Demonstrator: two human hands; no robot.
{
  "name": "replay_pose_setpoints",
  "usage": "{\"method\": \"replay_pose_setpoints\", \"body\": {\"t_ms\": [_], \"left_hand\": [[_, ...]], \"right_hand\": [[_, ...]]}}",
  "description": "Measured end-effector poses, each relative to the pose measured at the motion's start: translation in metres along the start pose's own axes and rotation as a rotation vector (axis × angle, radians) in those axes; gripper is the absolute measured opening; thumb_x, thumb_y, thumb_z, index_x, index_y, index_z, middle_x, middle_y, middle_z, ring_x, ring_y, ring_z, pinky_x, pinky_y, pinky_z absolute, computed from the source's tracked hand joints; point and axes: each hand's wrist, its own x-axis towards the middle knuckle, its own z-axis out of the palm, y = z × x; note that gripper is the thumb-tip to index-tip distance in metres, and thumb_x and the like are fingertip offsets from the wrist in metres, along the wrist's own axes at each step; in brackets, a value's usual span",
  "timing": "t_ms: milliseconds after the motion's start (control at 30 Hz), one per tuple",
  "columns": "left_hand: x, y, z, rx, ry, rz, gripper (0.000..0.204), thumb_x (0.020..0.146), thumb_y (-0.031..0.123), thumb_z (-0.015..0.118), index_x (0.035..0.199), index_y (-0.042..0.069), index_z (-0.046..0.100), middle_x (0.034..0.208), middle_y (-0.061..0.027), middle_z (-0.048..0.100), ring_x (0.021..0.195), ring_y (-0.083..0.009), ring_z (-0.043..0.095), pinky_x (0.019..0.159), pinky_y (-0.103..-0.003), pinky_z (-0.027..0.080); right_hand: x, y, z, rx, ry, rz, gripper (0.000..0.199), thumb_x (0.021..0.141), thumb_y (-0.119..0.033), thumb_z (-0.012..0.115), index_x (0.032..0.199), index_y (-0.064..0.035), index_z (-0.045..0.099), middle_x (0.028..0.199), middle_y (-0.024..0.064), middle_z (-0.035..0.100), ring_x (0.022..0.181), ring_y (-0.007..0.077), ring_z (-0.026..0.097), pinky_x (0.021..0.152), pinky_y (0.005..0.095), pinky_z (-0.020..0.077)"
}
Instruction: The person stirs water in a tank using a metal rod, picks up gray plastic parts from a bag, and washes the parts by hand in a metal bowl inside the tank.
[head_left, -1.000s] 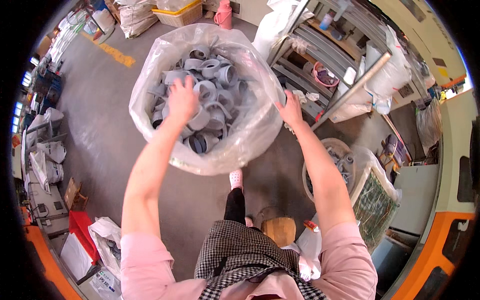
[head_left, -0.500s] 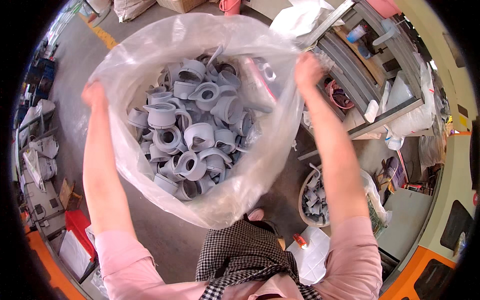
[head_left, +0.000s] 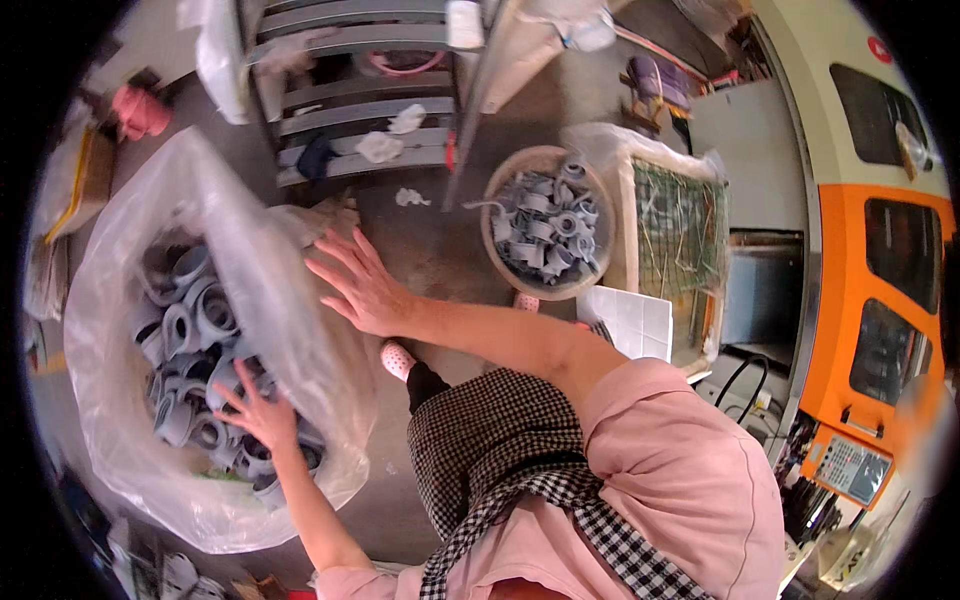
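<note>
A large clear plastic bag (head_left: pixel 330 450) stands on the left with its mouth wide, full of grey plastic spouted parts (head_left: pixel 205 318). My left hand (head_left: pixel 262 412) reaches over the bag's mouth, fingers spread, just above or touching the grey parts; contact is hard to judge. Fingers stretched apart, my right hand (head_left: pixel 362 285) is beside the bag's right outer side and holds nothing. A round tub (head_left: pixel 497 265) with more grey parts (head_left: pixel 548 225) sits on the floor to the right of that hand.
A grey metal rack (head_left: pixel 350 40) with crumpled scraps stands at the far side. Right of the tub are a crate with green netting (head_left: pixel 680 225) and a white sheet (head_left: pixel 640 318). An orange and cream machine (head_left: pixel 880 290) lines the right edge. A pink bucket (head_left: pixel 140 112) is far left.
Both hands have let go of the bag's rim. My view has turned right, so the bag now lies at the left and the tub is nearer the middle.
</note>
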Motion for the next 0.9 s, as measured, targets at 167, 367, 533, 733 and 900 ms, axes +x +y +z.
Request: {"method": "replay_pose_setpoints", "body": {"t_ms": [167,367,533,733,900], "left_hand": [[0.016,0.044,-0.036,0.374,-0.323,-0.4,0.052,0.081,0.03,0.059,0.13,0.034,0.043,0.145,-0.0086,0.024,0.125,-0.0506,0.023,0.095,-0.066,0.025],[-0.01,0.32,0.003,-0.816,0.481,0.513,0.036,0.085,0.02,0.058,0.116,0.002,0.053,0.127,-0.0199,0.044,0.12,-0.0377,0.039,0.1,-0.05,0.031],[-0.025,0.506,0.202,-0.403,-0.376,0.748,0.044,0.08,0.01,0.058,0.122,0.006,0.045,0.127,-0.0196,0.04,0.122,-0.0383,0.035,0.098,-0.048,0.034],[0.004,0.624,0.359,0.08,-0.415,0.836,0.069,0.081,0.009,0.053,0.141,0.015,0.019,0.139,-0.0177,0.028,0.13,-0.0379,0.025,0.102,-0.051,0.029],[0.023,0.626,0.421,0.248,-0.407,0.922,0.061,0.083,0.013,0.05,0.138,0.016,0.025,0.129,-0.015,0.04,0.119,-0.0349,0.04,0.091,-0.051,0.039]], "right_hand": [[-0.184,0.128,-0.053,-0.098,-0.24,0.594,0.049,0.075,-0.015,0.059,0.121,-0.0042,0.046,0.128,0.019,0.038,0.122,0.0356,0.033,0.099,0.0518,0.0287],[-0.456,0.315,-0.075,-0.249,-0.368,1.186,0.034,0.077,-0.02,0.059,0.107,-0.0048,0.057,0.106,0.0179,0.053,0.104,0.0369,0.05,0.085,0.0437,0.0447],[-0.461,0.356,-0.1,-0.06,-0.272,1.398,0.046,0.073,-0.022,0.066,0.112,-0.0014,0.053,0.12,0.0248,0.044,0.111,0.0391,0.045,0.09,0.0437,0.0422],[-0.492,0.483,-0.103,-0.645,-0.072,1.274,0.05,0.081,-0.011,0.051,0.129,-0.0041,0.037,0.135,0.0213,0.03,0.127,0.0399,0.025,0.1,0.0499,0.0267],[-0.511,0.557,-0.098,-0.828,-0.008,1.192,0.048,0.081,-0.013,0.051,0.127,-0.0101,0.042,0.123,0.017,0.045,0.117,0.0369,0.039,0.094,0.0518,0.0302]]}}
